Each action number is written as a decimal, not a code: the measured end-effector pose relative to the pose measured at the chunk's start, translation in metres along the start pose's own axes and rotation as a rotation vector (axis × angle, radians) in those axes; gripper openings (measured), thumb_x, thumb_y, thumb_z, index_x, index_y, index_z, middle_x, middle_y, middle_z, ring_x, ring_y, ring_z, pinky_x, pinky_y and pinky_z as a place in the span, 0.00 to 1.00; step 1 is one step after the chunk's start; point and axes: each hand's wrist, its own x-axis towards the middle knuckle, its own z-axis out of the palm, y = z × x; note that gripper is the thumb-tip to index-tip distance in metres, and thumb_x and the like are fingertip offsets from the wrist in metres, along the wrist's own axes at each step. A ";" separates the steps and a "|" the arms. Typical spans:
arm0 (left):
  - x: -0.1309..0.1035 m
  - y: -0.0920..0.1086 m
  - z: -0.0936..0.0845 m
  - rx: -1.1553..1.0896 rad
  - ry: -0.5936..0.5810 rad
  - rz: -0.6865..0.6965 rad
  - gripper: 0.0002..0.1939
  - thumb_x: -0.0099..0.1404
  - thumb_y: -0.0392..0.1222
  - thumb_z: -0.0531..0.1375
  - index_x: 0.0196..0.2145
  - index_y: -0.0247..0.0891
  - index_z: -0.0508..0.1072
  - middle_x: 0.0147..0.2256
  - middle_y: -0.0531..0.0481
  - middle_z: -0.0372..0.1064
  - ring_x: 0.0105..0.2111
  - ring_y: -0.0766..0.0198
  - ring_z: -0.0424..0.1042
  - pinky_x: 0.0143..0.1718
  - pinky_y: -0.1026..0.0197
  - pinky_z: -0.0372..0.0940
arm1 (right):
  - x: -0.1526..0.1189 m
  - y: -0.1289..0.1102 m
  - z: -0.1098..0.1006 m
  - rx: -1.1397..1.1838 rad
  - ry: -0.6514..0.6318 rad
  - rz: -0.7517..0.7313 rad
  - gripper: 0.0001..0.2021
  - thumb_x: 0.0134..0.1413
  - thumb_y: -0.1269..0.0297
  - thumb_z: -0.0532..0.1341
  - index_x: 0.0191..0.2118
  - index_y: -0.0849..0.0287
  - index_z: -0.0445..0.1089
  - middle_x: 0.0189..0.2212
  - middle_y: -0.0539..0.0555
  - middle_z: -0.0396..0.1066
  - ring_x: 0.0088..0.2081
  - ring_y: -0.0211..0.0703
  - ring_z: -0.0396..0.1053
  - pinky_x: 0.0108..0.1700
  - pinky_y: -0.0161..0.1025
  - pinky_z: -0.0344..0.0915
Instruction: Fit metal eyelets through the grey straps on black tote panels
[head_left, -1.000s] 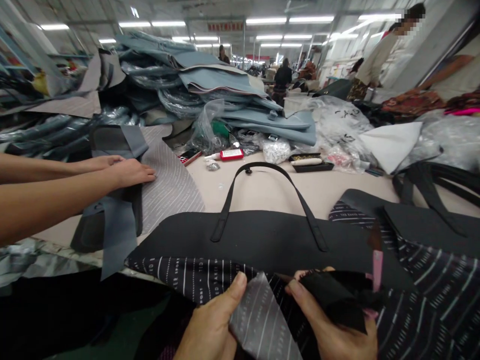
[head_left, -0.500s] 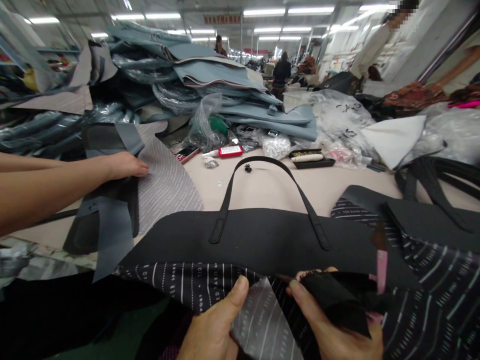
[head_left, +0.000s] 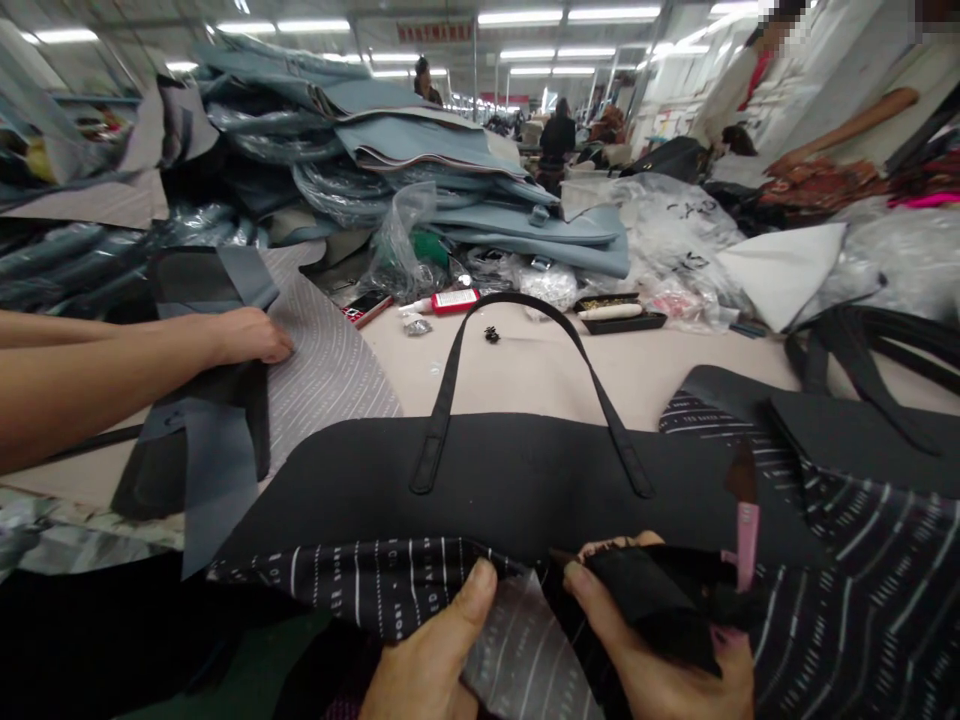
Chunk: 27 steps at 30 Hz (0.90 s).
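Observation:
A black bag panel (head_left: 517, 465) lies in front of me, with a black strap handle (head_left: 536, 302) arching up from it. Black printed lining (head_left: 367, 580) with white lines and lettering hangs at its near edge, its grey underside (head_left: 525, 640) folded outward. My left hand (head_left: 431, 650) is closed on the lining fold, thumb on top. My right hand (head_left: 637, 640) is closed on the lining to the right of that, with bunched black fabric (head_left: 652, 600) over its fingers. A pink-handled tool (head_left: 746, 530) with a brown tip sticks up beside this hand; its kind is unclear.
Another person's hand (head_left: 255, 335) presses a grey printed piece (head_left: 322, 340) at left. Behind lie stacked blue-grey panels (head_left: 420, 140), a red-labelled bottle (head_left: 454, 301), a black tray (head_left: 622, 318) and clear plastic bags (head_left: 675, 240). Another black bag (head_left: 870, 440) is at right.
The whole view has shifted slightly, so most things sit a little further left. Both my hands keep their hold on the lining. At back right, more of a person's arm shows.

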 end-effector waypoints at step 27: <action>0.002 0.000 -0.001 -0.075 0.015 -0.070 0.17 0.57 0.40 0.68 0.44 0.34 0.78 0.44 0.41 0.76 0.56 0.44 0.66 0.60 0.48 0.61 | 0.011 0.027 -0.025 0.157 -0.150 -0.036 0.12 0.41 0.58 0.73 0.36 0.53 0.80 0.34 0.55 0.79 0.34 0.53 0.78 0.36 0.39 0.79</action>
